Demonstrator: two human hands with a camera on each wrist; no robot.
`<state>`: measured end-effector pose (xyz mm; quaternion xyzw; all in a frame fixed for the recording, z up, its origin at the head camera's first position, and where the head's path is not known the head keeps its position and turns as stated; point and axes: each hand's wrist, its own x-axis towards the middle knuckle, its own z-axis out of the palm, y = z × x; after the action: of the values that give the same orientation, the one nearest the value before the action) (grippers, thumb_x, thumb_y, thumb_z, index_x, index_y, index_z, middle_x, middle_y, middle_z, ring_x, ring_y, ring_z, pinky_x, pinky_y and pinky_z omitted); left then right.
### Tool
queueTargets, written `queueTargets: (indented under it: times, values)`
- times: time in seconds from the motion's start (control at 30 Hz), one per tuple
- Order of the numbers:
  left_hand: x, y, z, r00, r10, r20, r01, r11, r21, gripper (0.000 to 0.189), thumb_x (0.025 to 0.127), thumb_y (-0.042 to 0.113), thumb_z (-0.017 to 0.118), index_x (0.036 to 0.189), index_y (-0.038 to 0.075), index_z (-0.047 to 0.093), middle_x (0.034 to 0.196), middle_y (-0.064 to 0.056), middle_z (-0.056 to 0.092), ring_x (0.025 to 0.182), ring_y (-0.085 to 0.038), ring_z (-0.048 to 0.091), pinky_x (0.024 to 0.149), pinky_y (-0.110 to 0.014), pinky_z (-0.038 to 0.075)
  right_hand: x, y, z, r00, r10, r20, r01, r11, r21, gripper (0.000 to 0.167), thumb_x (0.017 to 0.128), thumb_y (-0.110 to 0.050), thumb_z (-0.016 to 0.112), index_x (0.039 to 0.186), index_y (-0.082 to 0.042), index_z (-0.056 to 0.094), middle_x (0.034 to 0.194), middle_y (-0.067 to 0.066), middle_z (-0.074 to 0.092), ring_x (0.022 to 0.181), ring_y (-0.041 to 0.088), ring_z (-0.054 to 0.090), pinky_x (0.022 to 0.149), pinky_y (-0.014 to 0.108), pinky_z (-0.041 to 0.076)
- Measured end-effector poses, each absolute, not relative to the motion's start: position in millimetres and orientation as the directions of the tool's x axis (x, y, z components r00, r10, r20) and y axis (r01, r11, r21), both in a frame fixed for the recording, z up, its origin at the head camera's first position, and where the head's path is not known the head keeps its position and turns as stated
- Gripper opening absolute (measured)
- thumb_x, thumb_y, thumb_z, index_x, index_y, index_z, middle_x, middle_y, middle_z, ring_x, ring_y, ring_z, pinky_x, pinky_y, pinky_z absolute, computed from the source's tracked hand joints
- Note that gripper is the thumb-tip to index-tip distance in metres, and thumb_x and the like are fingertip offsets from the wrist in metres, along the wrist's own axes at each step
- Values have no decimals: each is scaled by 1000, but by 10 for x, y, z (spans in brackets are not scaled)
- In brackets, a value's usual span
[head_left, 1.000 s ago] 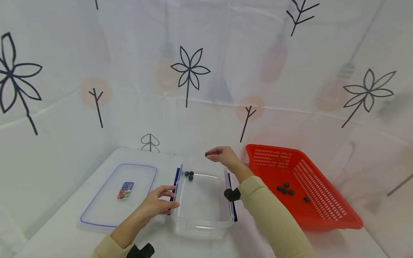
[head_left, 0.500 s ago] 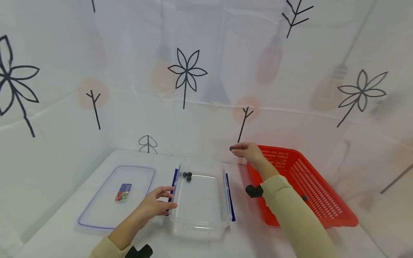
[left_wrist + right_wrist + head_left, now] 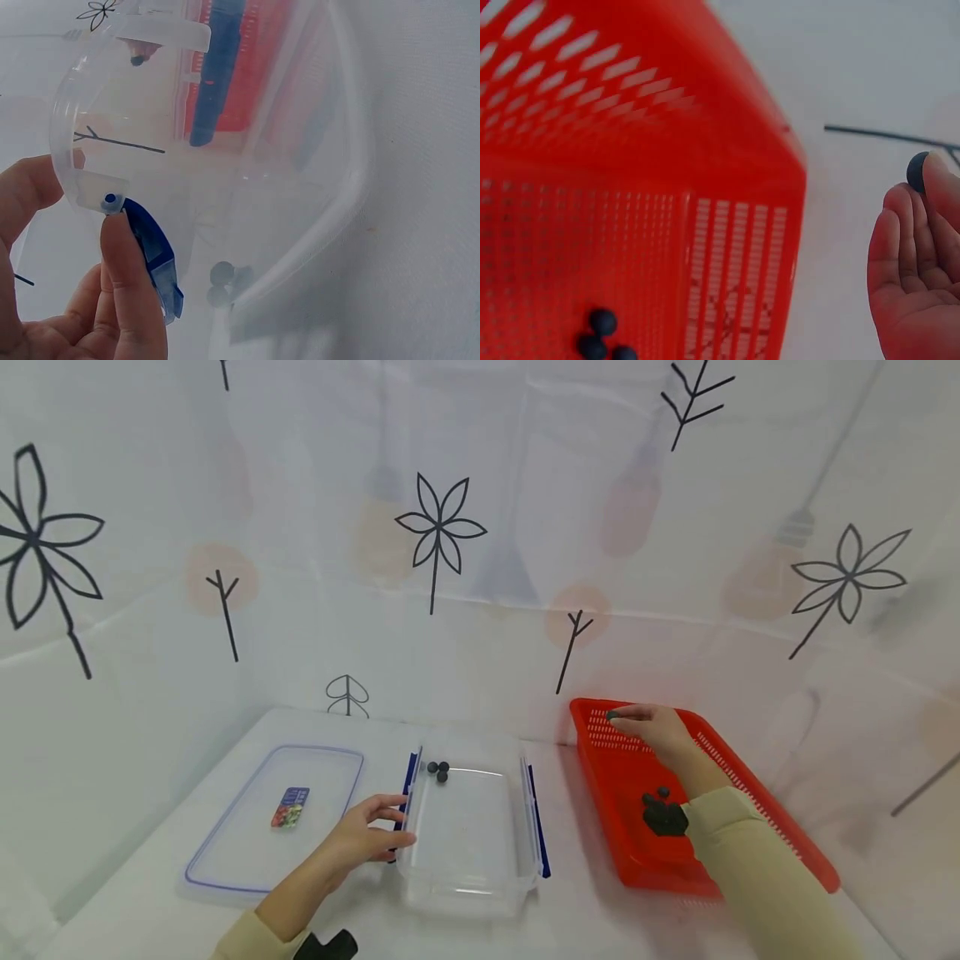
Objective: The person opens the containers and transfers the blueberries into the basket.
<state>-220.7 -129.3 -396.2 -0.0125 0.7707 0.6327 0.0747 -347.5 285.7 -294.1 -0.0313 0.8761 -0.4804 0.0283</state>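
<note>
My left hand (image 3: 367,833) grips the left side wall of a clear plastic container (image 3: 468,835); in the left wrist view, its fingers lie by a blue latch (image 3: 152,251). Several small dark balls (image 3: 442,776) sit together in that container's far left corner. Over the far end of a red plastic basket (image 3: 603,793) is my right hand (image 3: 663,735). Thumb and fingertips pinch one dark ball (image 3: 916,172), plainly seen in the right wrist view. More dark balls (image 3: 663,792) lie on the basket floor, partly hidden behind my right wrist.
Left of the container, a clear lid (image 3: 232,852) with a blue edge lies flat on the white table (image 3: 330,918), a colourful label (image 3: 290,807) on it. A patterned white cloth (image 3: 480,635) hangs behind the table.
From over the container's far right, my right hand has moved right to above the basket, still pinching the dark ball. The left hand stays on the container wall.
</note>
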Motion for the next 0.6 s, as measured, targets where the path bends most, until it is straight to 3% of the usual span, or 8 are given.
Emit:
queueTargets:
  times: [0.37, 0.6]
  values:
    - [-2215, -1300, -3966, -988, 62, -144, -130, 194, 972, 64, 73, 15, 80, 129, 5, 50, 110, -10, 55, 82, -19, 58, 70, -35, 55, -3380, 3396, -3107, -995, -100, -4, -59, 617, -785, 59, 93, -36, 56, 132, 6, 44, 132, 28, 42, 119, 44, 40, 99, 57, 32]
    - [-2225, -1304, -3955, -987, 77, -140, -123, 186, 975, 63, 75, 14, 78, 129, 5, 49, 110, -10, 55, 82, -19, 58, 70, -35, 55, -3311, 3684, -3207, -995, -69, -67, 3, 675, -738, 57, 93, -34, 56, 129, 10, 47, 131, 32, 40, 118, 47, 38, 96, 57, 36]
